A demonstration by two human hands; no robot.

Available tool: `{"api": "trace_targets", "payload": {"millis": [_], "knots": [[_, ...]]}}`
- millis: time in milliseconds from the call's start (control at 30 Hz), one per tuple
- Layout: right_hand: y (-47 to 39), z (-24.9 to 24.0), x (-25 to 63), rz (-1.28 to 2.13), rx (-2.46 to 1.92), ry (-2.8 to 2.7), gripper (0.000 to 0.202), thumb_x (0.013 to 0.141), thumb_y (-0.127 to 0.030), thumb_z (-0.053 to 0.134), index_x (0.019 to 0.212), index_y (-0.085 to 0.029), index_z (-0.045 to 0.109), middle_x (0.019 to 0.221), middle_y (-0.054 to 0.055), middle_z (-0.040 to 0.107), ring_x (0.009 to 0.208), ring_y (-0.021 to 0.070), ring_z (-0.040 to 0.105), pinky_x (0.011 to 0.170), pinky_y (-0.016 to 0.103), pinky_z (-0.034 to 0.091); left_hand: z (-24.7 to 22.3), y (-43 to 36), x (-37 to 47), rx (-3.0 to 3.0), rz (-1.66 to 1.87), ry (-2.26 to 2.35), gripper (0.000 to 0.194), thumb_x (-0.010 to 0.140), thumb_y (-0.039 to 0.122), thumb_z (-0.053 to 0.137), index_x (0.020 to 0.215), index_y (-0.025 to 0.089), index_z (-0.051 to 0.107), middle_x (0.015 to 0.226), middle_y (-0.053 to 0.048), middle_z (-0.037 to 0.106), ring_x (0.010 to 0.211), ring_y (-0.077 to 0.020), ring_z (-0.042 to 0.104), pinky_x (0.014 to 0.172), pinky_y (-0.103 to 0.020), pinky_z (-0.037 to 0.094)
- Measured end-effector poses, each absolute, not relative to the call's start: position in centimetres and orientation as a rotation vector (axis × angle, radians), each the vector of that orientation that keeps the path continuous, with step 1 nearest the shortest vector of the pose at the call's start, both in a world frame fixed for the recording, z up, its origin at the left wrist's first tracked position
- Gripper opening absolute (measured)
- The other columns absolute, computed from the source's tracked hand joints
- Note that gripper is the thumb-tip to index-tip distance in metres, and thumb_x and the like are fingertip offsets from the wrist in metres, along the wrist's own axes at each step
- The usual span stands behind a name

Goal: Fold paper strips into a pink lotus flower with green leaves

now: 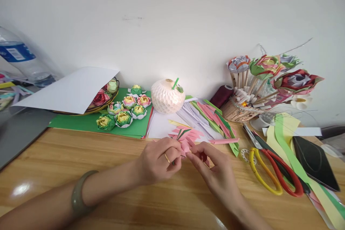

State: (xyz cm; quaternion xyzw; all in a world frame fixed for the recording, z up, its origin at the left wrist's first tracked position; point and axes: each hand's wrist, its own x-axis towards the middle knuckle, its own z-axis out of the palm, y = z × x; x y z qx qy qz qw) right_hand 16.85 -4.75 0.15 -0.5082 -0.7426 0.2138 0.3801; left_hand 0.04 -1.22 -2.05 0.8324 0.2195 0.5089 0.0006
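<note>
Pink folded paper pieces with a few dark green strips are bunched together between my hands, above the wooden table. My left hand, with a ring and a bangle, is closed around the left side of the bunch. My right hand pinches its lower right edge between thumb and index finger, and the other fingers curl beneath. More pink folded paper lies just behind on a white sheet. The fingers hide part of the bunch.
Paper flowers sit on green paper, left of a white round lamp-like object. Folded strips lie behind my right hand. Scissors, a black phone and a basket of stemmed flowers stand or lie at right.
</note>
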Motion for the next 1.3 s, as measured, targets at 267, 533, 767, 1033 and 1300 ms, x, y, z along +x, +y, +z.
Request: {"api": "trace_targets", "payload": {"millis": [267, 533, 767, 1033, 1300], "knots": [[-4.7, -0.4, 16.7, 0.590, -1.362, -1.863, 0.011, 0.083, -0.026, 0.054, 0.076, -0.018, 0.057, 0.057, -0.002, 0.049, 0.049, 0.0106, 0.044, 0.045, 0.022, 0.037, -2.7, -1.3, 0.0, 2.799, 1.672, 0.650, 0.015, 0.070, 0.002, 0.051, 0.076, 0.015, 0.051, 0.070, -0.003, 0.064, 0.066, -0.0120, 0.061, 0.059, -0.021, 0.051], [-5.1, -0.1, 16.2, 0.945, -1.381, -1.643, 0.013, 0.080, -0.030, 0.055, 0.078, -0.018, 0.057, 0.061, -0.002, 0.053, 0.050, 0.0098, 0.049, 0.046, 0.021, 0.040, -1.7, -1.4, -0.2, 3.008, 1.756, 0.381, 0.012, 0.071, 0.007, 0.046, 0.064, 0.015, 0.052, 0.069, -0.005, 0.067, 0.062, -0.0152, 0.061, 0.055, -0.027, 0.051], [-4.7, 0.1, 16.2, 1.555, -1.303, -1.344, 0.036, 0.076, -0.050, 0.056, 0.067, -0.015, 0.054, 0.057, -0.001, 0.056, 0.047, 0.0094, 0.055, 0.047, 0.021, 0.044, -2.0, -1.3, -0.4, 2.960, 1.659, 0.466, 0.012, 0.075, 0.007, 0.046, 0.070, 0.016, 0.052, 0.071, -0.005, 0.068, 0.063, -0.0147, 0.063, 0.054, -0.024, 0.051], [-4.4, -0.2, 16.1, 1.377, -1.302, -1.386, 0.034, 0.078, -0.047, 0.055, 0.067, -0.015, 0.058, 0.063, 0.001, 0.062, 0.060, 0.0133, 0.058, 0.056, 0.024, 0.046, -2.7, -1.1, 0.4, 2.459, 1.618, 0.817, 0.014, 0.076, 0.005, 0.053, 0.080, 0.017, 0.048, 0.075, -0.005, 0.065, 0.070, -0.0115, 0.063, 0.062, -0.019, 0.051], [-4.3, -0.8, 16.3, 1.227, -1.355, -1.503, 0.035, 0.083, -0.046, 0.049, 0.066, -0.016, 0.055, 0.062, 0.001, 0.058, 0.060, 0.0141, 0.054, 0.058, 0.025, 0.043, -3.0, -0.9, 0.5, 2.217, 1.567, 0.816, 0.013, 0.078, 0.005, 0.050, 0.080, 0.018, 0.047, 0.080, -0.004, 0.060, 0.076, -0.0107, 0.062, 0.065, -0.019, 0.052]]}}
